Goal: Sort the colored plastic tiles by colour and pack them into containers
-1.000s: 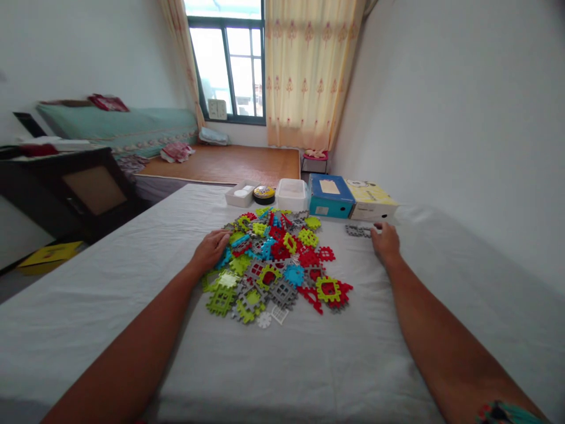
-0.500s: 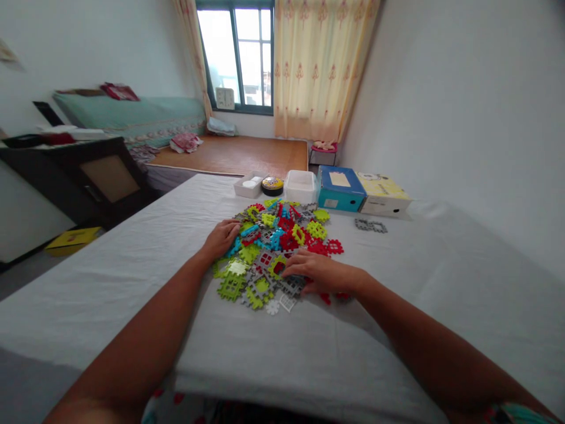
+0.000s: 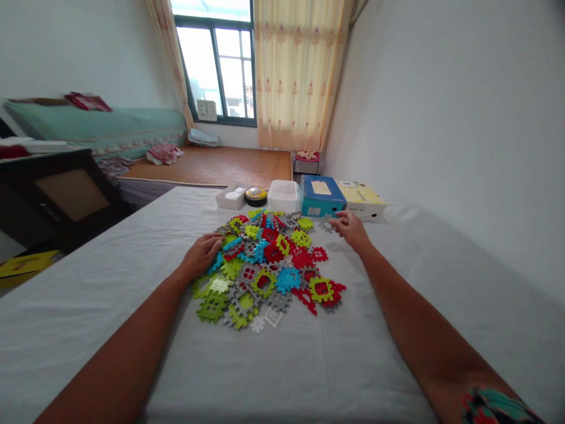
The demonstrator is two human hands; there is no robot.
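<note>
A heap of interlocking plastic pieces in red, lime green, blue and grey lies on the white cloth. My left hand rests at the heap's left edge, fingers loosely extended against the pieces. To the right of the heap's far end, my right hand pinches a grey toothed plastic piece, which is slightly blurred. That hand is just in front of the boxes. A small white gear-shaped piece and a white window-like piece sit at the heap's near edge.
Along the table's far side stand a white tray, a round black-and-yellow tin, a white plastic container, a blue box and a yellow-and-white box. A wall runs along the right.
My right hand has left the heap's near right side and moved forward and right, a grey piece in its fingers. My left hand stays at the heap. The view has shifted slightly right.
</note>
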